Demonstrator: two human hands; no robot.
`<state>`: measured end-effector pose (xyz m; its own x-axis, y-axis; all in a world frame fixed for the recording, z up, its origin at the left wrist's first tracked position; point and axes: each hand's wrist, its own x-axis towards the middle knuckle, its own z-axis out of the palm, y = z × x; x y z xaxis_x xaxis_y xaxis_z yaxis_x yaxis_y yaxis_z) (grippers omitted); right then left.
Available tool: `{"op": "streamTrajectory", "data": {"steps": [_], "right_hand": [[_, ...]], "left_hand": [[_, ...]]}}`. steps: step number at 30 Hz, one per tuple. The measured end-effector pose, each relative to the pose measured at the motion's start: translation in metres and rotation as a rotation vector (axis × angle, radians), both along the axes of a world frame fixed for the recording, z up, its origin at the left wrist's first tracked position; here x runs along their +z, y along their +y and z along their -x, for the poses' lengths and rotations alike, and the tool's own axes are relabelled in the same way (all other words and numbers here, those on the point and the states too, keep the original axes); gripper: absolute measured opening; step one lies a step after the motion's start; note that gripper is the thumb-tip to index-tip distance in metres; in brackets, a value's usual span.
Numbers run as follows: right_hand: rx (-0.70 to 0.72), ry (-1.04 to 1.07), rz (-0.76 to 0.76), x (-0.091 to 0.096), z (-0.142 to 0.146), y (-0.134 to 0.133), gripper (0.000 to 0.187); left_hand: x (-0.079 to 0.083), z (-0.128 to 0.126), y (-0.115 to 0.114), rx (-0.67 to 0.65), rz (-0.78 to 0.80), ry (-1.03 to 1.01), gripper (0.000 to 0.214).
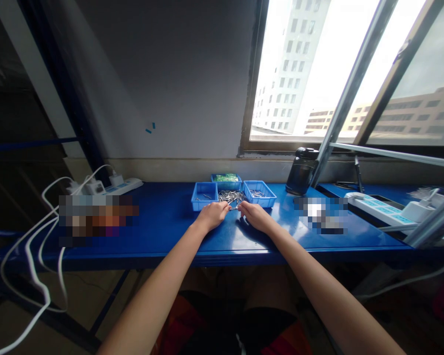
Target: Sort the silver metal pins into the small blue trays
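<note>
My left hand and my right hand meet just above the blue table, fingers pinched. Between their fingertips runs a small thin metal piece, with one end in each hand; its exact kind is too small to make out. Right behind the hands lies a heap of slim silvery metal parts. A blue tray on the left holds a few such parts, and the right blue tray holds several more. Green packets fill the blue tray at the back.
On the blue table, a dark bottle stands by the window. White power strips lie at the left and right. White cables hang off the left side. Blurred patches hide things on both sides.
</note>
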<state>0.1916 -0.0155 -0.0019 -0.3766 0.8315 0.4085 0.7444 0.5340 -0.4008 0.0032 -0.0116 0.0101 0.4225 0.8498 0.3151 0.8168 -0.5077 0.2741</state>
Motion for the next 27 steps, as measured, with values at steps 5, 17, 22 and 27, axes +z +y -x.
{"op": "streamTrajectory", "data": {"steps": [5,17,22,27], "right_hand": [[-0.001,0.001,-0.001,-0.0013,-0.0004,0.0007,0.026],[-0.007,0.0,-0.017,-0.0029,0.0006,-0.0001,0.02],[-0.001,-0.014,-0.019,-0.0042,0.0006,0.001,0.015],[-0.003,-0.01,-0.018,-0.0055,-0.0002,0.0031,0.013]], "left_hand": [[0.0006,0.0004,-0.0006,-0.009,-0.001,0.004,0.036],[-0.0012,0.0012,0.0022,-0.044,-0.007,-0.019,0.031],[-0.003,0.0016,0.0042,-0.058,-0.02,-0.032,0.024],[-0.0042,0.0015,0.006,-0.08,-0.031,-0.043,0.018]]}}
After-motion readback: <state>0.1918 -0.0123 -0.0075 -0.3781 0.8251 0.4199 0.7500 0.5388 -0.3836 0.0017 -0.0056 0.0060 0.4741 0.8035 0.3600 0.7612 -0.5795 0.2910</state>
